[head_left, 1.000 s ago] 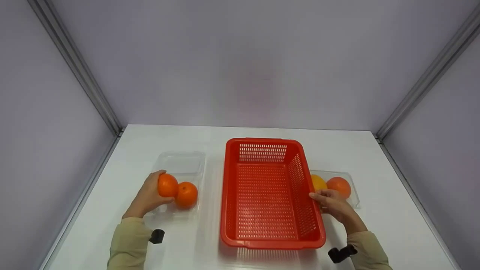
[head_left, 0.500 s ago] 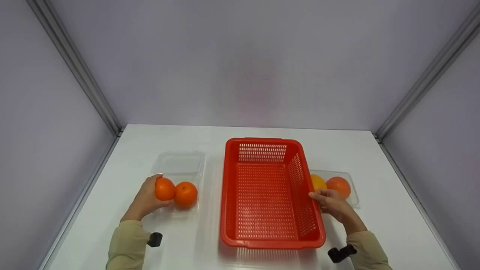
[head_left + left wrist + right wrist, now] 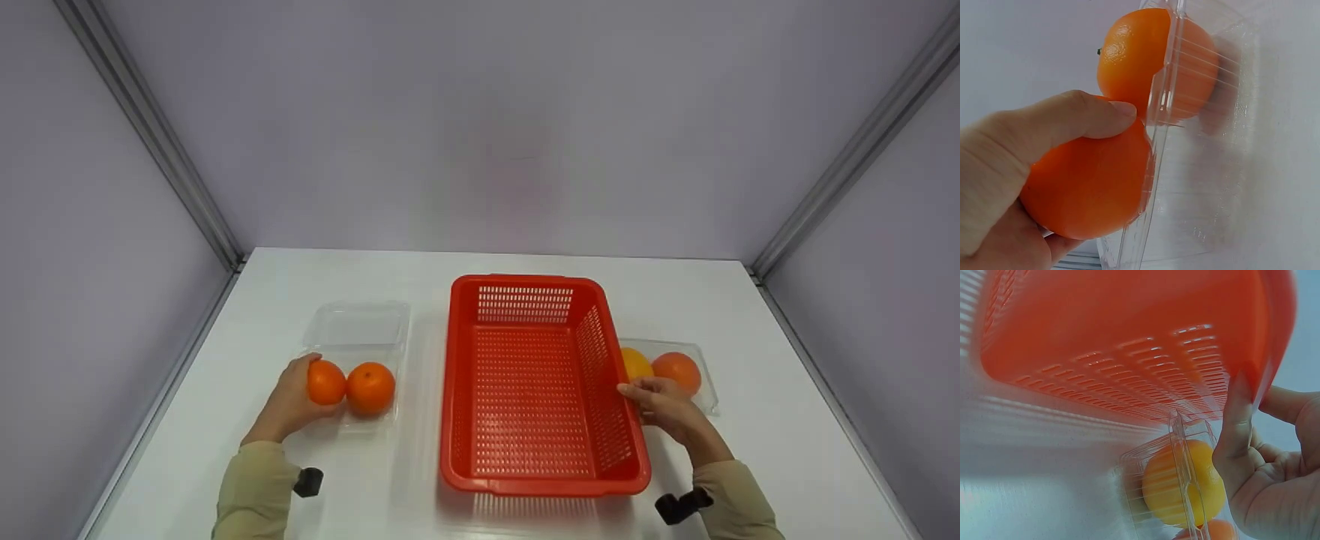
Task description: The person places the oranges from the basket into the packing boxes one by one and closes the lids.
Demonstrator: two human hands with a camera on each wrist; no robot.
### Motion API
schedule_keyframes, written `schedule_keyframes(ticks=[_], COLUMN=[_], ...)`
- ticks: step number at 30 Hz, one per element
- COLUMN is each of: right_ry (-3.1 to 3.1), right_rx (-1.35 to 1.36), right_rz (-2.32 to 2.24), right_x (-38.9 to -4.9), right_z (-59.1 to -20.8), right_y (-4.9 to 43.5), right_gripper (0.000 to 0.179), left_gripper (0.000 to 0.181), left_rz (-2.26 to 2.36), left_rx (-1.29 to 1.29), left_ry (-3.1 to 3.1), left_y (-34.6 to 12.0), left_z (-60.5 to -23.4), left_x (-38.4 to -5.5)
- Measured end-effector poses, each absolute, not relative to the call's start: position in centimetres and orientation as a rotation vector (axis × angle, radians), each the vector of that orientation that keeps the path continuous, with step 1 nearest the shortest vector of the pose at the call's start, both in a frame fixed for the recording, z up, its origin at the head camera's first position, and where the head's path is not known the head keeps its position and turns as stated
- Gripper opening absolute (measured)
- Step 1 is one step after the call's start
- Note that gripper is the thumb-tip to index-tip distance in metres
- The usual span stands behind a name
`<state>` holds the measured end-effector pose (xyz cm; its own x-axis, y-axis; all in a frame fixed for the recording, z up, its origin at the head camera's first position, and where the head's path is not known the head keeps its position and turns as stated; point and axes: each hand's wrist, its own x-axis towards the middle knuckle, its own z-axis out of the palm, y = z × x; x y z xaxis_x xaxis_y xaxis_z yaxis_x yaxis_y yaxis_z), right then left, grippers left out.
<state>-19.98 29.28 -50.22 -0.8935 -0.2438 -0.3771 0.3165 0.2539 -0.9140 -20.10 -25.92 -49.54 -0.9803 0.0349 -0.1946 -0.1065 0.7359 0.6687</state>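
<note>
My left hand [image 3: 292,399] grips an orange [image 3: 326,383], thumb over its near side in the left wrist view. That orange is partly down inside a clear plastic clamshell box [image 3: 1185,191], at its rim. Right beside it in the same box sits a second orange [image 3: 370,389], a small green stem showing. My right hand [image 3: 667,409] pinches the right rim of a red plastic basket [image 3: 534,405], thumb and fingers on either side of the edge. The basket holds nothing.
Behind my right hand lies another clear clamshell box [image 3: 1134,467] with a yellow-orange fruit [image 3: 1179,484] and a reddish-orange fruit [image 3: 677,374], partly hidden by the basket. The white table [image 3: 352,270] is walled by pale panels at the back and sides.
My left hand has lowered its orange toward the left box and slightly toward me, so it sits lower beside the other orange. The right hand and basket stay put.
</note>
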Motion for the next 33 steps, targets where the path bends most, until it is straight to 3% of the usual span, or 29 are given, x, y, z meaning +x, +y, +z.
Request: schedule_keyframes(ticks=[33], right_ry=[2.086], right_rx=[0.032], right_rz=[-1.676], right_x=[-19.9], right_z=[-50.4], right_y=[29.3], right_gripper=[0.029], left_gripper=[0.083], left_rz=[0.940], left_rx=[-0.055], left_ry=[2.845], left_y=[-25.6], left_z=[-51.0], left_x=[-20.0])
